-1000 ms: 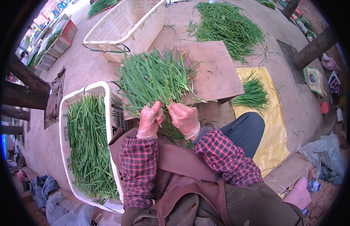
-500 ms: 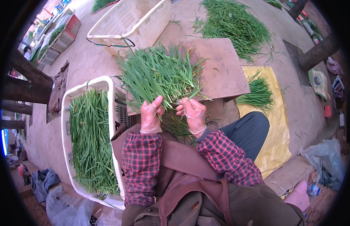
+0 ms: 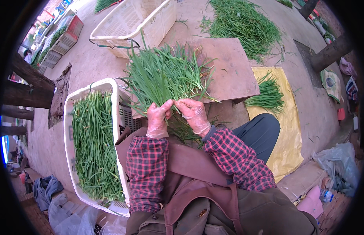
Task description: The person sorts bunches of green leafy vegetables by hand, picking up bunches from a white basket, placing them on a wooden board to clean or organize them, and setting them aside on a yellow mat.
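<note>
My left hand, in a thin clear glove, is closed round the lower ends of some garlic chives, whose leaves fan up and away from it. My right hand, gloved the same way, pinches at the stem ends right beside the left thumb; the fingertips of both hands nearly meet. Just beyond them a loose heap of garlic chives lies on a low reddish-brown board, with some pale and yellowed stems at its right edge. Fallen leaves lie below my hands, partly hidden by them.
At my left stands a white crate packed with chives. Another white crate stands beyond the board. A big chive pile lies on the floor at far right. A small bundle rests on a yellow sheet.
My right hand has moved left, up to my left hand's thumb, from a short way apart. The chives in my left hand now stand more upright over the heap.
</note>
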Tool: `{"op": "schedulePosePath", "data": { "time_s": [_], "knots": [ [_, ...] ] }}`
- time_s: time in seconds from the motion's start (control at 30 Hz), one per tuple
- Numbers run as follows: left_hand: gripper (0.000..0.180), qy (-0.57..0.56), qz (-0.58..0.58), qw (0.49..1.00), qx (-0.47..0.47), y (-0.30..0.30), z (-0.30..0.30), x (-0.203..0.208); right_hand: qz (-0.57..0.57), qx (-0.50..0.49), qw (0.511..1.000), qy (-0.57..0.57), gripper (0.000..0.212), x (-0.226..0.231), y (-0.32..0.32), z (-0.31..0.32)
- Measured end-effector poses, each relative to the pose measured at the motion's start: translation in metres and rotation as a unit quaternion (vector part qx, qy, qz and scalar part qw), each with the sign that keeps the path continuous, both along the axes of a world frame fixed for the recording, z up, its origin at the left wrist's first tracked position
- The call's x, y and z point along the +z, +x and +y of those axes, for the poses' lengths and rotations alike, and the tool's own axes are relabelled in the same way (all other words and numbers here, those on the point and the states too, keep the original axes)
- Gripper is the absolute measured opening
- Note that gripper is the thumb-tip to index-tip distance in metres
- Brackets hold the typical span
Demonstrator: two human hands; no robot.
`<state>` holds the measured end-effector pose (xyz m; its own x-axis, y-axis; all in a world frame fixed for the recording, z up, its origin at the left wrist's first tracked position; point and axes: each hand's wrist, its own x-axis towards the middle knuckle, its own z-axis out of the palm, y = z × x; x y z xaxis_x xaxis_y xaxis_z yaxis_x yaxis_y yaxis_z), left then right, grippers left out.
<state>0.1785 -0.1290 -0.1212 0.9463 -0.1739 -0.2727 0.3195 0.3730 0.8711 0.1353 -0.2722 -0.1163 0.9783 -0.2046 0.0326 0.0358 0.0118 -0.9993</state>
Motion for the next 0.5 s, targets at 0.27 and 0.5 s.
{"op": "schedulePosePath", "data": {
  "time_s": [0.27, 0.5],
  "knots": [
    [0.021, -0.079, -0.052, 0.985, 0.144, 0.011, 0.017, 0.009, 0.051, 0.025, 0.964, -0.259, 0.02, -0.053, -0.063, -0.036],
    [0.028, -0.18, -0.04, 0.979, 0.084, 0.013, 0.017, 0.0, 0.225, 0.136, 0.937, -0.229, 0.061, -0.104, -0.067, -0.048]
  ]
}}
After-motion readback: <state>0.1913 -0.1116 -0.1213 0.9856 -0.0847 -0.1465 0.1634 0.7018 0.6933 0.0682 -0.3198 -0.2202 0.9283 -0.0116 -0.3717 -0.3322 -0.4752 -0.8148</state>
